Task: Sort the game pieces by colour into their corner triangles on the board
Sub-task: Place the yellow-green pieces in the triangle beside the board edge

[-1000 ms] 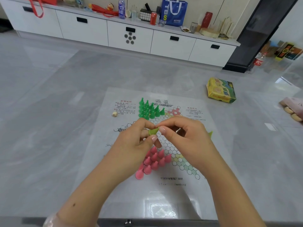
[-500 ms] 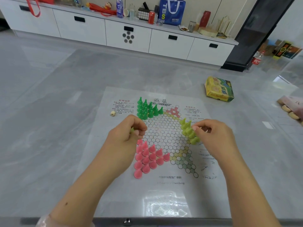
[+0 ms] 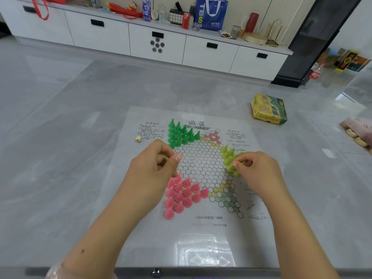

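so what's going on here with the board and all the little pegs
A person is sorting game pieces on a paper board. The right hand pinches a yellow-green piece at the yellow-green cluster on the board's right side. The left hand is curled around what looks like another yellow-green one, mostly hidden. The dark green pieces and pink pieces already sit grouped in their corners.

both forearms reach forward, apart. left hand (image 3: 155, 164) has fingers curled, thumb pressed to fingertips. right hand (image 3: 259, 170) pinches with thumb and forefinger.
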A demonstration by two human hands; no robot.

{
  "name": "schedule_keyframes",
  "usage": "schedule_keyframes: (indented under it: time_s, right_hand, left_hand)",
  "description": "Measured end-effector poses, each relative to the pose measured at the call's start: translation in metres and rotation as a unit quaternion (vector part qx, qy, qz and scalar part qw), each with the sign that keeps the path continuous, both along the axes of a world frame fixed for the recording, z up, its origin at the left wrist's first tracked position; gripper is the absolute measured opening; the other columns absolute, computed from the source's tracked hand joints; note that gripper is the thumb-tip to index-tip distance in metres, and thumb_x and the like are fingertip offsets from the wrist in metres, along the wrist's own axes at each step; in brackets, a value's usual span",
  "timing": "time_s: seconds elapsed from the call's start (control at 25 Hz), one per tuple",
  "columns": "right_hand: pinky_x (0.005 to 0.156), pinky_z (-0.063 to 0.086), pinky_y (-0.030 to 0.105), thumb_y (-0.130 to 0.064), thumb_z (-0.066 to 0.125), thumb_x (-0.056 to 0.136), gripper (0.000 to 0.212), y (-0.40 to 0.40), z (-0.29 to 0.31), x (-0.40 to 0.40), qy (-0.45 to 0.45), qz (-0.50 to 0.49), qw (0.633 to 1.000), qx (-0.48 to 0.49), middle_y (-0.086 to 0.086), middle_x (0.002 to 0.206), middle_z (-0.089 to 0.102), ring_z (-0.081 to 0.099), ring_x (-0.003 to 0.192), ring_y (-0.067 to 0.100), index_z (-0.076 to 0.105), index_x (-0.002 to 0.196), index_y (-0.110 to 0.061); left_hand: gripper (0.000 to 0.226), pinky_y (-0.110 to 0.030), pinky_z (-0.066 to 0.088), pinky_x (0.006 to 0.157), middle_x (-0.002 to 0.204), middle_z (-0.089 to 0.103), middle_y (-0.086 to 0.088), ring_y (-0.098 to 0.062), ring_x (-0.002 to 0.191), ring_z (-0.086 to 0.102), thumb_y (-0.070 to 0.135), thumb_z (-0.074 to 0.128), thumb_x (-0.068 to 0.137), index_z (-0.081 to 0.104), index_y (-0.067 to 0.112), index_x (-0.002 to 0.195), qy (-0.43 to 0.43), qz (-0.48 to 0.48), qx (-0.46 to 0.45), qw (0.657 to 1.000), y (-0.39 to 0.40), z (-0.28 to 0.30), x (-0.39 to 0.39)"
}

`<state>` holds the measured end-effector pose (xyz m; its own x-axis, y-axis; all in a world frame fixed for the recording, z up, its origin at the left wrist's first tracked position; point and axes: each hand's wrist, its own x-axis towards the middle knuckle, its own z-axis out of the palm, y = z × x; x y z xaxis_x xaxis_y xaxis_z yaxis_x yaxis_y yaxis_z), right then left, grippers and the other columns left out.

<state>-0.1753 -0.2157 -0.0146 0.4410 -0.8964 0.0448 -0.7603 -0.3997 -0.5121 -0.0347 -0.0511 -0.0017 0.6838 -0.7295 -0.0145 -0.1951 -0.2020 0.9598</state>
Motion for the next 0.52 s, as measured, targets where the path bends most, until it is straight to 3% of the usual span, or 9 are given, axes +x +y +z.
schedule_keyframes:
  time_s: [0.12,0.24,0.52]
  right_hand:
    - [0.052,0.029,0.015,-0.019,0.057,0.087,0.013,-0.0008,-0.0015,0.0005,0.010,0.004,1.000,-0.001,-0.013,0.069,0.044,0.042,0.062,0.000,0.070,0.085,-0.019]
    - [0.052,0.029,0.015,-0.019,0.057,0.087,0.013,-0.0014,-0.0036,0.0010,0.015,0.004,1.000,-0.002,-0.014,0.068,0.043,0.042,0.061,0.000,0.070,0.085,-0.019]
    - [0.052,0.030,0.015,-0.019,0.058,0.086,0.013,-0.0028,-0.0073,0.0020,0.014,0.006,1.000,-0.004,-0.012,0.069,0.047,0.044,0.062,0.002,0.071,0.086,-0.019]
  left_hand:
    - [0.008,-0.002,0.040,0.053,0.078,0.064,0.002,-0.010,0.064,0.054,0.019,0.060,0.085,0.056,0.024,0.083,-0.002,0.009,0.004,1.000,0.0000,-0.0026,0.0014]
    - [0.009,-0.001,0.040,0.053,0.078,0.066,0.007,-0.002,0.061,0.052,0.017,0.063,0.084,0.058,0.025,0.082,-0.002,0.009,0.007,1.000,0.0002,-0.0019,0.0018]
    - [0.006,-0.016,0.045,0.058,0.077,0.070,0.003,-0.023,0.070,0.057,0.022,0.062,0.084,0.057,0.022,0.080,0.010,0.000,-0.001,1.000,0.0008,-0.0005,0.0006]
